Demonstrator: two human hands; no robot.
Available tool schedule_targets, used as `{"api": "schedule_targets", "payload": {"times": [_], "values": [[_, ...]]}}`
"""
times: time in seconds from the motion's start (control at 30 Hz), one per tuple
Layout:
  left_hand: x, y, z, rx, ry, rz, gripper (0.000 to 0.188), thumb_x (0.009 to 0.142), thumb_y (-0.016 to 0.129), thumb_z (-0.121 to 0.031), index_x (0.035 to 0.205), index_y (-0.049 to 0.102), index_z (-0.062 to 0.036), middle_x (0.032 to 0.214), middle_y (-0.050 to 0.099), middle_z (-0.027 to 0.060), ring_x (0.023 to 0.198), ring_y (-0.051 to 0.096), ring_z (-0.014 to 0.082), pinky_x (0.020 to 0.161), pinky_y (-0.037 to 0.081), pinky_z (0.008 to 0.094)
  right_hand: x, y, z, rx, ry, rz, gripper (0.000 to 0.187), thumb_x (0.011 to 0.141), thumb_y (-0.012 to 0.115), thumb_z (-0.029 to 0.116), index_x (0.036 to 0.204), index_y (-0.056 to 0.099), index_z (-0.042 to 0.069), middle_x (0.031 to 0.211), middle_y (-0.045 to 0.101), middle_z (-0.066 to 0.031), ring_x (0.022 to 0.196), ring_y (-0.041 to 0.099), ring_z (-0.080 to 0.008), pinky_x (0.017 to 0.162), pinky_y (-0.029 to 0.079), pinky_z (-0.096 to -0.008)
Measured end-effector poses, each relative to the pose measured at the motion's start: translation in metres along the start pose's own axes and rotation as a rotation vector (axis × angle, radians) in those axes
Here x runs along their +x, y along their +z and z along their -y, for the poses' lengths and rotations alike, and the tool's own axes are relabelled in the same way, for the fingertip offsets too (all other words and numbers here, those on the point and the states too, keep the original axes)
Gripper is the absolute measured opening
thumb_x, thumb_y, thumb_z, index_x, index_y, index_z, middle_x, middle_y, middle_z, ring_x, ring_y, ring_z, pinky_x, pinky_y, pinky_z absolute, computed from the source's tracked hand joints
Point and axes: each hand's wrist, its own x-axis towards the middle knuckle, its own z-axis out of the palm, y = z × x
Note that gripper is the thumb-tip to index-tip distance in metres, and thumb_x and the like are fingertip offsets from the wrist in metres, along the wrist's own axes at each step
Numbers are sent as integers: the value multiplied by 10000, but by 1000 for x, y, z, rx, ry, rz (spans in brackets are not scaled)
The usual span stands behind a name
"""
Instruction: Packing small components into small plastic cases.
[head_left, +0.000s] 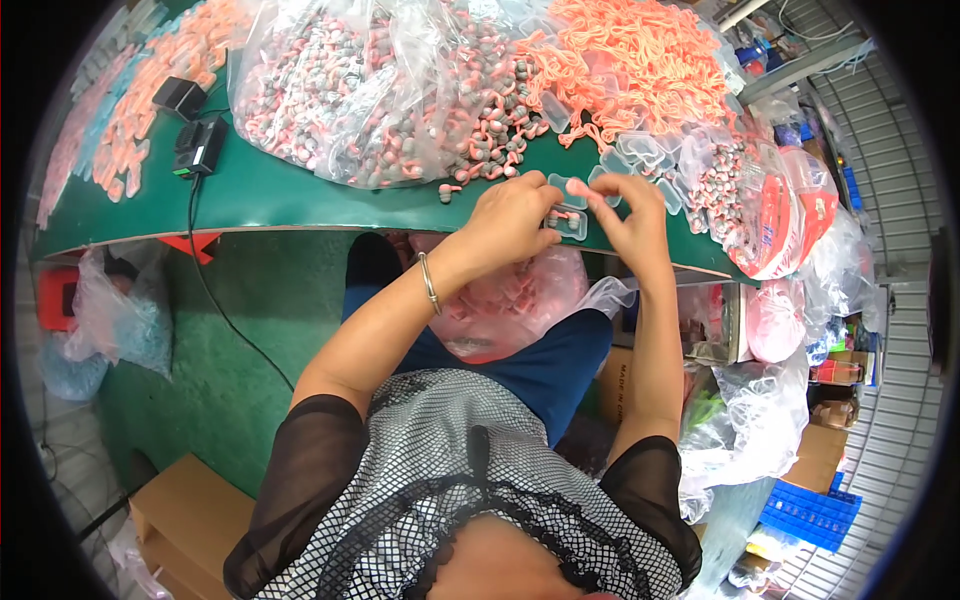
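At the table's near edge, my left hand (pixel 508 215) is closed on a small clear plastic case (pixel 570 228). Two or so pink-and-grey pieces, bulb-shaped like earplugs, lie inside it. The case's lid seems to stand open on the far side, partly hidden by my fingers. From the right, my right hand (pixel 635 222) pinches a small pink piece (pixel 578 188) between thumb and fingers, just above the case. Farther off, a large clear plastic bag (pixel 340 100) spills loose pink-and-grey pieces (pixel 500 135) onto the green table (pixel 290 195).
Orange cords (pixel 640 60) are heaped at the far right, beside empty clear cases (pixel 645 155). A bag of pieces (pixel 725 190) stands right of them. Filled cases (pixel 165 75) cover the far left. A black adapter (pixel 198 148) trails a cable. A pink bag (pixel 520 300) lies below the table edge.
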Motion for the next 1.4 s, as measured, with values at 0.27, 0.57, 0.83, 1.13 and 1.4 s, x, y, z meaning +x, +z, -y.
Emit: {"api": "schedule_targets", "payload": {"times": [0.27,0.57,0.83,1.13,1.4], "values": [[2,4,1,-47,22,-70,360,671,770,-172,988,661,-40,914,594,120,882,630,324,747,508,437,-30,10,8,-199,-216,-19,123,753,746,109,861,687,114,888,651,-9,883,597,-204,891,356,-376],[1,2,-2,-33,26,-55,366,677,766,-172,998,656,-35,910,598,123,879,627,324,754,504,434,-6,13,-5,-471,-168,-29,260,791,712,202,1035,688,116,1086,601,-38,1090,515,-249,986,290,-472],[-1,-3,-5,-175,-53,-29,484,690,792,-158,1129,611,-62,967,600,117,904,621,317,758,497,417,-9,7,-14,-191,-104,1,192,787,722,149,960,671,82,979,638,-58,978,577,-260,939,354,-430],[-3,7,2,-28,96,-80,465,736,783,-203,1167,633,-113,1015,599,112,909,625,308,749,495,403,-42,9,1,137,-137,-34,280,739,753,29,1002,660,13,993,661,-136,915,638,-293,800,512,-364],[-5,6,2,-55,93,-104,374,769,751,-208,1123,672,-116,1017,615,112,888,635,302,744,501,400,-46,22,4,105,-142,-123,291,721,766,9,983,639,12,982,652,-135,915,636,-301,792,515,-367]]}}
